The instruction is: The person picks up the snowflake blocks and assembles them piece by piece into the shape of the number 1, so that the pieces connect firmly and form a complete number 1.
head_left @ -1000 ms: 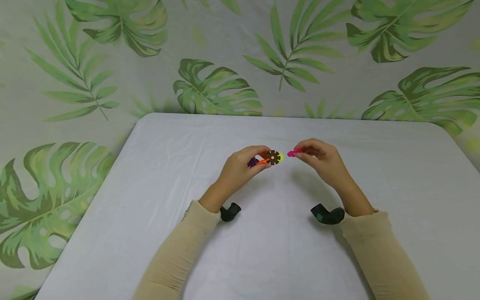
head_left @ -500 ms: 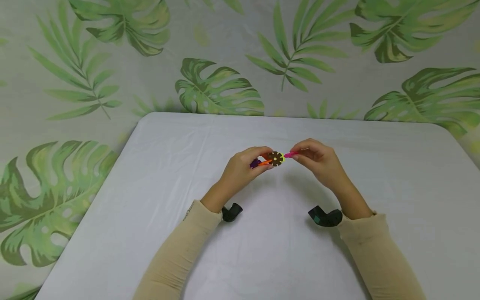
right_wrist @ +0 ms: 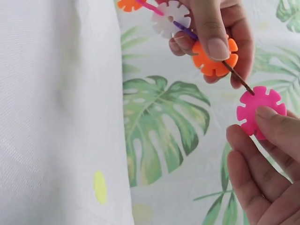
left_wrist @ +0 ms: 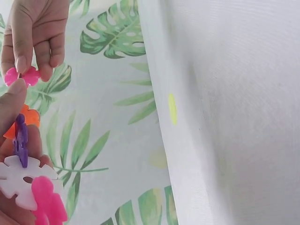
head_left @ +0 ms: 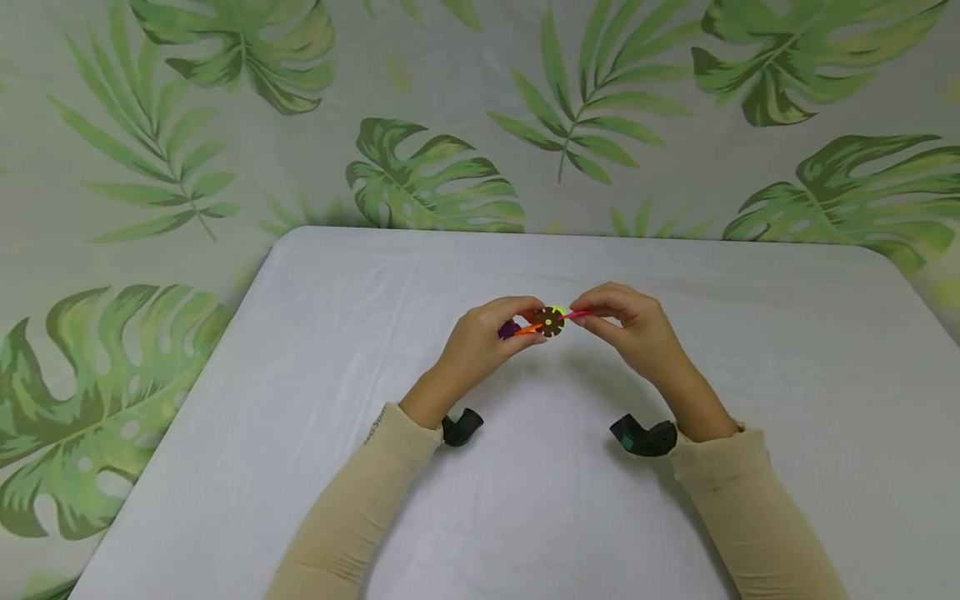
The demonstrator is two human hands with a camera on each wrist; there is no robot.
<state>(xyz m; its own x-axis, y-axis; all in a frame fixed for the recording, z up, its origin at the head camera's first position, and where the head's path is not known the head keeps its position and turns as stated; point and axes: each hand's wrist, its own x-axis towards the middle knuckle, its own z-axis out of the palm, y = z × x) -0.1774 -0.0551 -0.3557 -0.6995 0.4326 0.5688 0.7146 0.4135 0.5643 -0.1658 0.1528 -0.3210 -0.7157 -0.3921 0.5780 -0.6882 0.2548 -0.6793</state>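
Observation:
My left hand point(head_left: 483, 333) pinches a chain of notched plastic snowflake discs. In the right wrist view its thumb lies on an orange disc point(right_wrist: 201, 63). A brown disc point(head_left: 550, 322) sticks out from that orange one. Further back in the chain come a purple disc point(left_wrist: 21, 140), a white disc point(left_wrist: 16, 178) and a pink disc point(left_wrist: 47, 201). My right hand point(head_left: 630, 321) pinches another pink disc point(right_wrist: 260, 105) between thumb and fingers. Its edge meets the brown disc's edge; how deep the notches sit together cannot be told.
A flat yellow piece point(right_wrist: 100, 186) lies on the white-covered table point(head_left: 450, 500), partly hidden behind the brown disc in the head view. Black wrist cameras point(head_left: 643, 436) hang beside both cuffs. A leaf-patterned cloth point(head_left: 450, 83) stands behind the table.
My right hand has moved left, bringing its pink disc from apart to against the brown disc. That pink disc has turned more edge-on. The left hand has barely moved.

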